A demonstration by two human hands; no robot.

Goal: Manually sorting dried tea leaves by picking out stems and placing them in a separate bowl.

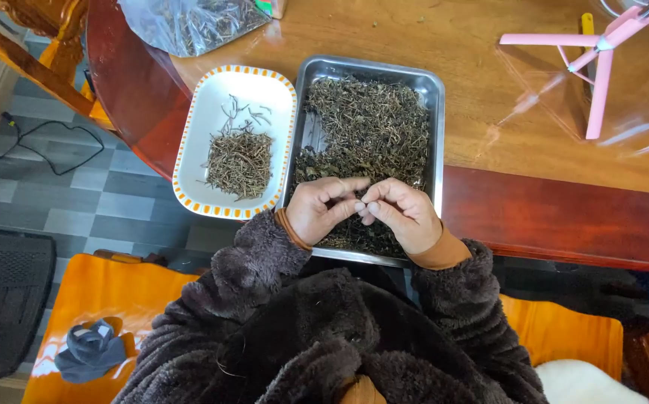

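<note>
**Currently: Both Hands Over the Metal Tray**

The left hand (323,209) and right hand (403,213) meet fingertip to fingertip, pinching a small dried piece too small to identify. They hover over the 6 o'clock end of the metal tray (435,97) of dried leaves (373,127). At 9 o'clock of the tray sits the white dish (205,112) holding sorted stems (240,161), on the table (452,45).

Two hands (323,211) (404,213), one metal tray (369,69), one white dish (212,112), one pink stand (601,67).
</note>
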